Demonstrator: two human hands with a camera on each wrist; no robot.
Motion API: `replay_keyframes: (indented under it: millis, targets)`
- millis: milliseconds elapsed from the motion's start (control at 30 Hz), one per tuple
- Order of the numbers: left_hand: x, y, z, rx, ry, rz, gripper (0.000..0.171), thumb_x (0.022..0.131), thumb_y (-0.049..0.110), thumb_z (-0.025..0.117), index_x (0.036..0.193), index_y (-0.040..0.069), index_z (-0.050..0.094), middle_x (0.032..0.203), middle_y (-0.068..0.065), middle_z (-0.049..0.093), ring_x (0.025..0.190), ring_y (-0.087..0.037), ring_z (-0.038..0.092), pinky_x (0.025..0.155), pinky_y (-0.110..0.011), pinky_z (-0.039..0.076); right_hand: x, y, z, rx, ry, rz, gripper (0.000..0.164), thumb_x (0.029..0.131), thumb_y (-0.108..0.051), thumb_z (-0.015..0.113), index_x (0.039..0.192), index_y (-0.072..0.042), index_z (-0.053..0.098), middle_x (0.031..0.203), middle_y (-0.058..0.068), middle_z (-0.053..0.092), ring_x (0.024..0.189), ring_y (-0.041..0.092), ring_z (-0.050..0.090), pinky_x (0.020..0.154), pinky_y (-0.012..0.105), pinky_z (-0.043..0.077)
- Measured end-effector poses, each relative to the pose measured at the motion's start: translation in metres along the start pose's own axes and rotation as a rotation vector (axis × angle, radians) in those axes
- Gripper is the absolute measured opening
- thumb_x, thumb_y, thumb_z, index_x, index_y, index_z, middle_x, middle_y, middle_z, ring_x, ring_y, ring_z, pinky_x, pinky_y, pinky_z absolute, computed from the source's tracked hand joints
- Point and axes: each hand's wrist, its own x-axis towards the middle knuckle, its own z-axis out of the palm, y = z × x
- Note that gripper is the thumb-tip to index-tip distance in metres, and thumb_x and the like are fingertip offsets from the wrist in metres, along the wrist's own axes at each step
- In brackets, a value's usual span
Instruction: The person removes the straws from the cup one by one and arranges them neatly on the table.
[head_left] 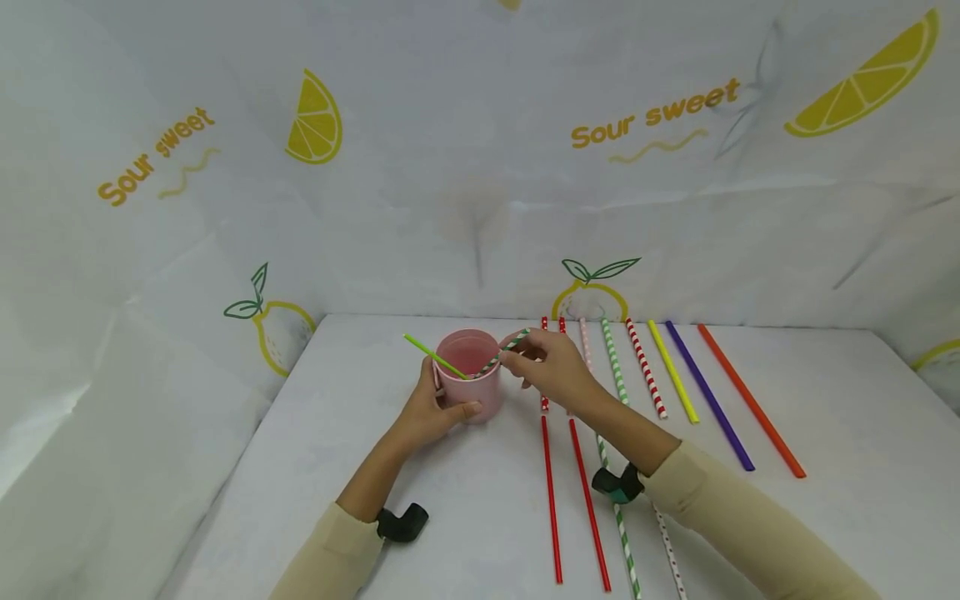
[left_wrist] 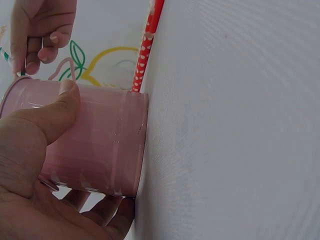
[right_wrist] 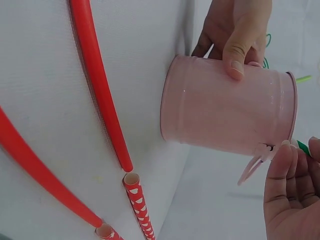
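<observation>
A pink metal bucket [head_left: 480,398] with small side handles stands upright on the white table. My left hand [head_left: 431,414] grips its left side, thumb across the front wall, as the left wrist view also shows. A lime green straw [head_left: 423,346] leans in the bucket, its top sticking out to the left. At the right rim my right hand [head_left: 551,364] pinches a green-and-white striped straw [head_left: 514,341] between thumb and fingers. That straw slants down into the bucket's mouth, and its lower end is partly hidden inside.
Right of the bucket lie several straws: plain red ones [head_left: 551,500], red patterned ones, striped ones, a yellow straw [head_left: 673,371], a purple straw [head_left: 708,396] and an orange straw [head_left: 750,400]. Some pass under my right forearm. A white lemon-print sheet [head_left: 450,167] hangs behind the table.
</observation>
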Motion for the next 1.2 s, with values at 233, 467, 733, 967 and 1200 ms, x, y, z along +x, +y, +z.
replay_keyframes:
  millis: [233,467,733,967,1200]
  targets:
    - [0.000,0.000,0.000,0.001,-0.003,0.009,0.085,0.084,0.003,0.080,0.147,0.000,0.023,0.147,-0.021,0.042,0.136,-0.037,0.042,0.109,-0.054,0.038,-0.006,-0.008,-0.010,-0.017,0.057,-0.028,0.015,0.094,-0.013,0.072,0.107,-0.005,0.071,0.086,0.013,0.068,0.068,0.026,0.064,0.061,0.034,0.058]
    - [0.000,0.002,0.000,0.009,0.008,-0.003,0.084,0.084,0.004,0.080,0.146,0.002,0.024,0.145,-0.019,0.044,0.134,-0.037,0.044,0.108,-0.053,0.040,-0.010,-0.022,-0.026,0.001,0.141,-0.072,0.015,0.094,-0.014,0.072,0.103,-0.003,0.071,0.087,0.011,0.069,0.067,0.032,0.064,0.060,0.031,0.056]
    - [-0.001,0.001,0.002,0.014,0.010,-0.007,0.081,0.084,0.003,0.080,0.144,0.002,0.027,0.143,-0.019,0.046,0.133,-0.038,0.045,0.108,-0.052,0.041,-0.021,-0.035,-0.044,0.038,0.210,-0.125,0.013,0.095,-0.013,0.071,0.092,-0.001,0.068,0.105,0.008,0.071,0.065,0.026,0.064,0.066,0.029,0.058]
    - [-0.001,0.000,0.003,0.022,0.010,-0.013,0.083,0.084,0.004,0.080,0.145,0.002,0.025,0.144,-0.020,0.045,0.134,-0.039,0.044,0.107,-0.053,0.041,-0.036,-0.044,-0.067,0.048,0.253,-0.175,0.010,0.096,-0.007,0.067,0.098,0.003,0.067,0.094,0.010,0.070,0.067,0.024,0.066,0.067,0.028,0.058]
    - [-0.001,0.000,0.001,0.022,0.002,0.001,0.084,0.084,0.004,0.080,0.146,0.000,0.023,0.144,-0.022,0.043,0.133,-0.039,0.044,0.107,-0.054,0.041,-0.052,-0.050,-0.092,0.091,0.280,-0.222,0.009,0.095,-0.001,0.067,0.100,0.007,0.066,0.100,0.012,0.070,0.077,0.022,0.065,0.064,0.026,0.058]
